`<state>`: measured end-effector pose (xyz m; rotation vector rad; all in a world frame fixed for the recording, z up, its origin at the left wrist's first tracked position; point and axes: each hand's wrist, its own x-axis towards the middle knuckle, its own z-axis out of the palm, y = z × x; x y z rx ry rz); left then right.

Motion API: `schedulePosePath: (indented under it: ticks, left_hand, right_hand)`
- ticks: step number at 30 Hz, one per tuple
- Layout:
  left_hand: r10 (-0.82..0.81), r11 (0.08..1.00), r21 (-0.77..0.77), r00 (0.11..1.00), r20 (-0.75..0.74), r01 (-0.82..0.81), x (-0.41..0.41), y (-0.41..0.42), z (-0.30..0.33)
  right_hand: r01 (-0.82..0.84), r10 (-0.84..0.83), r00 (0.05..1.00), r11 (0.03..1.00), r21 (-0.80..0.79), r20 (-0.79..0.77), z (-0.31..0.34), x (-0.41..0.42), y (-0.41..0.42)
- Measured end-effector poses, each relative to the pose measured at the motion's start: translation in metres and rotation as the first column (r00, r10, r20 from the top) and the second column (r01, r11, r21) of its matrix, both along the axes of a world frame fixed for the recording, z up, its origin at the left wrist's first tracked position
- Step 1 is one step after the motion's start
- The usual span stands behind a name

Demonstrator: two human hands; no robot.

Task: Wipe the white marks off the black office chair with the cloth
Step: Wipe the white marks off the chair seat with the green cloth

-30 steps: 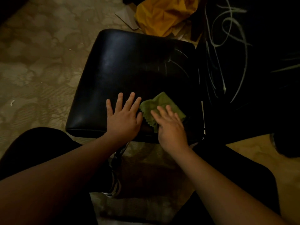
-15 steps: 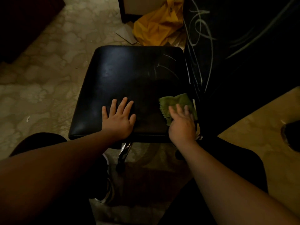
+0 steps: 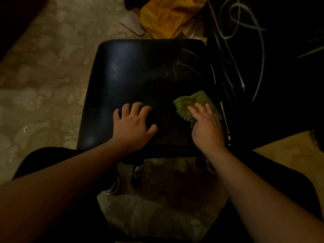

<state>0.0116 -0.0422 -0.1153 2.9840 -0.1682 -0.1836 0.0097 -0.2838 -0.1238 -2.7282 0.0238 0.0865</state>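
One black chair (image 3: 140, 81), one green cloth (image 3: 196, 104), two hands, one yellow bag (image 3: 168, 16).

Dim room w/ warm yellowish light; floor (image 3: 43, 81) is pale beige carpet w/ a faint floral pattern, filling the left side of the frame and showing again at bottom centre and far right. At top centre a crumpled yellow bag (image 3: 168, 16) lies on the floor beside flat cardboard pieces (image 3: 132, 26) just to its left. Upper left corner falls into deep shadow, too dark to tell what's there.
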Motion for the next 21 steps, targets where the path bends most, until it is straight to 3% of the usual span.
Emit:
schedulePosePath:
  ticks: [7,12,14,17,21]
  left_hand:
    - [0.024,0.999,-0.048,1.000,-0.010,-0.025,0.021,-0.007,0.000]
    - [0.021,0.997,-0.078,0.999,-0.027,-0.023,0.045,-0.009,0.007]
    - [0.015,0.997,-0.076,0.999,-0.041,-0.018,0.056,-0.007,0.012]
    - [-0.002,0.996,-0.086,0.997,-0.073,-0.004,0.070,-0.003,0.016]
    - [-0.010,0.996,-0.093,0.997,-0.082,0.002,0.087,0.002,0.015]
  right_hand:
    - [0.149,-0.151,0.988,0.986,-0.080,-0.028,0.004,0.028,0.017]
    - [-0.327,0.322,0.945,0.932,-0.155,-0.054,0.004,0.027,0.057]
    - [-0.388,0.386,0.922,0.913,-0.125,-0.038,0.005,0.034,0.056]
    - [-0.288,0.287,0.958,0.954,-0.085,-0.023,0.003,0.060,0.041]
    - [0.089,-0.093,0.995,0.993,-0.079,-0.038,0.003,0.102,0.029]
